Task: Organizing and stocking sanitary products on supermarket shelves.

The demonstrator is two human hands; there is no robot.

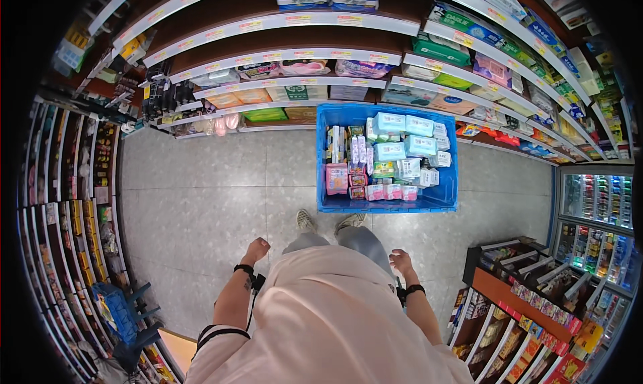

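My left hand (pixel 256 250) hangs beside my body over the grey floor, its fingers curled in and nothing seen in them. On the other side my right hand (pixel 401 261) hangs by my thigh, fingers loosely bent and a little apart, also holding nothing. Both hands are apart from the blue plastic crate (pixel 388 208) that stands on the floor just beyond my shoes. Inside it are light-blue packs (pixel 390 151), pink-and-white packs (pixel 392 192), a pink box (pixel 337 178) and tall lilac-and-white packs (pixel 358 154). Some of the crate's bottom shows at its right side.
Shelves (pixel 295 54) with packaged goods run behind the crate; some upper rows are thinly stocked. Another rack (pixel 74 230) lines the left, with a blue basket-like object (pixel 115 312) near it. A snack rack (pixel 516 303) and drinks coolers (pixel 596 216) stand at the right.
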